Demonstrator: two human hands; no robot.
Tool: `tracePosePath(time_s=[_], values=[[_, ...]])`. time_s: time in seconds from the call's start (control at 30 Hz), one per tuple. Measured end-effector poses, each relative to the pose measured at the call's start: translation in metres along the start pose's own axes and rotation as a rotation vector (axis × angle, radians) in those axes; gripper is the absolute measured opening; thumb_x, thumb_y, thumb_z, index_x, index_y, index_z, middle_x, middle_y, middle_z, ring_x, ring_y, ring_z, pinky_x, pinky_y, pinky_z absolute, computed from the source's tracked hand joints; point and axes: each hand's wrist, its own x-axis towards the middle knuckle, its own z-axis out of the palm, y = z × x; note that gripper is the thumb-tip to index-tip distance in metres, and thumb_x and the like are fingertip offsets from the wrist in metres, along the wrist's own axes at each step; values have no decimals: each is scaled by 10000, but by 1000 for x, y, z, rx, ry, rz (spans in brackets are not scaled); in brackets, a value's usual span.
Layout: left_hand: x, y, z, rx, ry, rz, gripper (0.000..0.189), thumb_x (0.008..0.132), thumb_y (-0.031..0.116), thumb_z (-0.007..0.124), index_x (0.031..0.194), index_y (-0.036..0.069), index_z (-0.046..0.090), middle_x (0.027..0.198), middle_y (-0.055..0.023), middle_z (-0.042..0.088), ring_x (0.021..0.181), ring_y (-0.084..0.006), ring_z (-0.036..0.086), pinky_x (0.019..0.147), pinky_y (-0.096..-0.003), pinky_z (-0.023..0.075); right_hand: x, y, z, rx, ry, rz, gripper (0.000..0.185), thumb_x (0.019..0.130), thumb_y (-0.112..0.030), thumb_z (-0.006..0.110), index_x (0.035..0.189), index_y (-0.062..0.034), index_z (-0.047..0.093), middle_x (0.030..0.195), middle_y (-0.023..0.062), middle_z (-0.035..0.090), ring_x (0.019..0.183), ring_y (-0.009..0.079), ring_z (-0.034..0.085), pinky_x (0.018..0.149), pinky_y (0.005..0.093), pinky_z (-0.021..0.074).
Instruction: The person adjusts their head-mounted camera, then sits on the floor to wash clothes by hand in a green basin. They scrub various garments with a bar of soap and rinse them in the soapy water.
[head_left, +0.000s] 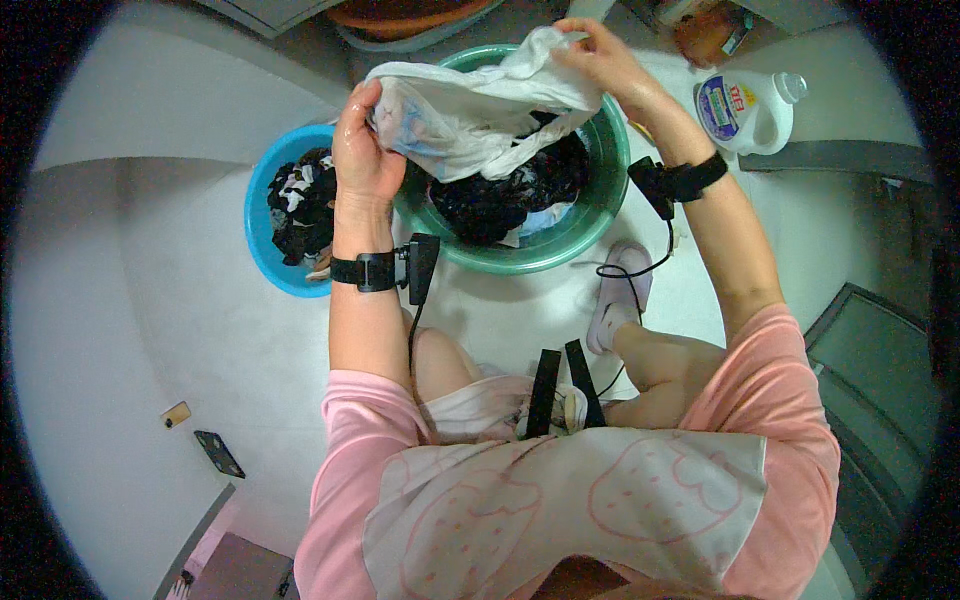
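A wet white garment (480, 112) with a faint blue print is stretched between my two hands over a green plastic basin (525, 262). My left hand (367, 142) grips its left edge, palm towards me and wet. At the upper right, my right hand (600, 56) pinches the other end of the cloth. Beneath it, dark wet clothes (487, 206) and a light blue cloth (546, 218) lie in the green basin. A blue plastic basin (259, 251) with dark and white clothes (300, 202) stands to the left, partly behind my left wrist.
A white detergent bottle (750, 112) with a purple label stands at the upper right. An orange-brown basin (405, 19) is at the top edge. My slippered foot (622, 292) is just below the green basin. Two phone-like objects (219, 453) lie at the lower left.
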Motion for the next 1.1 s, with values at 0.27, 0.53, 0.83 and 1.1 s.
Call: tracePosePath(time_s=[0.27, 0.53, 0.83, 1.1], values=[[-6, 5, 20, -335, -178, -123, 460, 986, 313, 450, 1359, 43, 461, 1371, -131, 513, 1291, -299, 462, 1104, -482, 321, -25, -17, 70, -170, -289, -521, 442, 825, -416, 685, 1098, -74, 624, 1076, 90, 607, 993, 236, 564, 830, 354, 459], [-15, 37, 14, 167, -105, 126, 442, 956, 241, 531, 1348, 48, 461, 1326, -111, 530, 1212, -267, 508, 1028, -424, 399, -5, -30, 14, 466, -304, -233, 290, 916, -265, 603, 1156, -103, 606, 1044, -1, 615, 937, 104, 576, 853, 285, 475], [-10, 39, -9, 508, 180, 75, 249, 881, 139, 664, 1078, -8, 627, 1014, -72, 678, 865, -171, 648, 796, -302, 513, 7, -70, -38, 1278, -104, -148, 247, 946, -277, 593, 966, -43, 668, 914, 57, 690, 861, 173, 647, 828, 327, 512], [-1, 36, -31, 48, 156, 29, 275, 938, 199, 581, 1113, -13, 584, 1140, -140, 638, 1062, -254, 612, 944, -399, 485, 20, -19, -49, 985, -180, -145, 223, 948, -260, 588, 985, -53, 661, 990, 58, 678, 895, 192, 640, 829, 336, 507]])
